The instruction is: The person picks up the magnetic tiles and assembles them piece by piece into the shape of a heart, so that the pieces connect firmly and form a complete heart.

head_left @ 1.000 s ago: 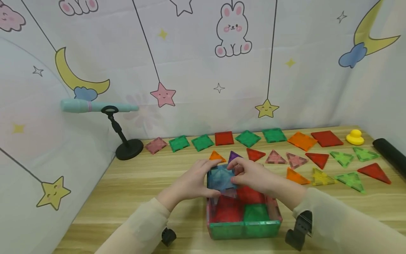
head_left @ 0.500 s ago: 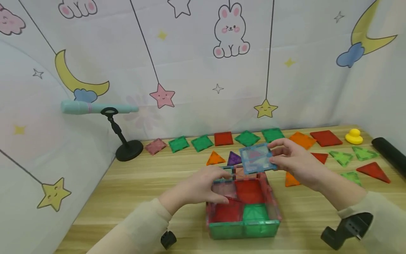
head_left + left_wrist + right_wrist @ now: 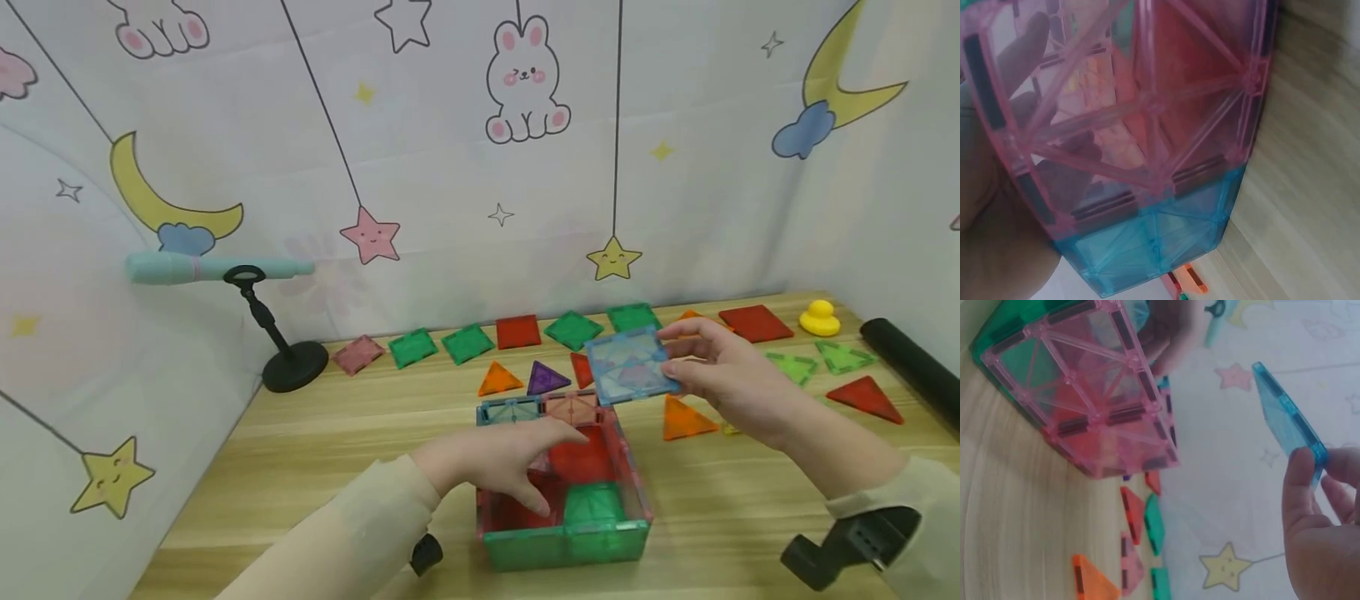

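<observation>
My right hand pinches a translucent blue square magnetic tile by its right edge, raised beyond the box's back right corner. The right wrist view shows the same blue tile edge-on between thumb and fingers. An open-topped box of magnetic tiles stands on the table, with green front, pink sides, and blue and peach back walls. Over its left part hovers my left hand, fingers and thumb spread apart, nothing visible between them. Red and green tiles lie inside; the hand hides some of the interior.
Square tiles line the table's back edge, including a red square. Triangles lie before them, such as a purple triangle and an orange triangle. A yellow duck sits back right; a black stand stands back left.
The blue tile left the spot above the box between both hands; the right hand carried it right and back. My left hand let go of it and moved slightly right and lower over the box.
</observation>
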A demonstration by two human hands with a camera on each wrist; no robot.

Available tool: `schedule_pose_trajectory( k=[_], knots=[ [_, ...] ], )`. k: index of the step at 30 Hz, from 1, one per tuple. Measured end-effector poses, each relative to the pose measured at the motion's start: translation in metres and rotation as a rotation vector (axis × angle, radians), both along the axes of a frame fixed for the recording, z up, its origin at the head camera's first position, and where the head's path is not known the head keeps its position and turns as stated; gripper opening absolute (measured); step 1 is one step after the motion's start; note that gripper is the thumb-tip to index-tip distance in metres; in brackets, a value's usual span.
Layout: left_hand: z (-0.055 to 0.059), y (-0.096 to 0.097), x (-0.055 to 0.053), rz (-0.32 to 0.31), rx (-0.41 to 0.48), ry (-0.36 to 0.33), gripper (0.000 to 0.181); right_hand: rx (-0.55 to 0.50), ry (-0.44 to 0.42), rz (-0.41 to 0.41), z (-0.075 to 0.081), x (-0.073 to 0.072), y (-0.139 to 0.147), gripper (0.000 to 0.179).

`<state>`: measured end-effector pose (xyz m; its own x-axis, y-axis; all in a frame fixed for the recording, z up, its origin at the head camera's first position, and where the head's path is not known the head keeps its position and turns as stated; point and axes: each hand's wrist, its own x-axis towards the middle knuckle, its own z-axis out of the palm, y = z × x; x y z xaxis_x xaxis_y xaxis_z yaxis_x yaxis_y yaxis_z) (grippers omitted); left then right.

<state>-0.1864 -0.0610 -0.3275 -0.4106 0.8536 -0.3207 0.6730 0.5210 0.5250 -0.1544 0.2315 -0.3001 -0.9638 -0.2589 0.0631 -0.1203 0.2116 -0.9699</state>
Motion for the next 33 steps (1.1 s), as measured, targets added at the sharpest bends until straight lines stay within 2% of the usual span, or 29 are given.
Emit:
schedule_pose_trajectory(
  k=[2, 5, 15, 18, 25, 33],
  knots=[
    [0.0, 0.001, -0.002, 0.014, -0.026, -0.057, 0.075, 0.004, -0.001, 0.0, 0.0, 0.0, 0.0, 0.041],
    [0.0, 0.005, -0.005, 0.003, -0.077, -0.088, 0.068, 0.007, 0.0, -0.002, 0.0, -0.001, 0.0, 0.042],
    [-0.006, 0.02, -0.012, -0.09, -0.273, -0.063, 0.052, 0.004, -0.004, -0.009, -0.001, -0.006, -0.001, 0.042],
    [-0.007, 0.02, -0.013, -0.076, -0.288, -0.073, 0.051, 0.016, -0.014, -0.015, -0.001, -0.007, -0.001, 0.043],
    [-0.002, 0.019, -0.012, -0.024, -0.309, -0.163, 0.052, 0.024, -0.012, -0.019, -0.002, -0.006, -0.002, 0.044],
    [-0.004, 0.021, -0.011, -0.033, -0.331, -0.153, 0.055, 0.023, -0.015, -0.015, -0.003, -0.006, -0.003, 0.046]
  ],
)
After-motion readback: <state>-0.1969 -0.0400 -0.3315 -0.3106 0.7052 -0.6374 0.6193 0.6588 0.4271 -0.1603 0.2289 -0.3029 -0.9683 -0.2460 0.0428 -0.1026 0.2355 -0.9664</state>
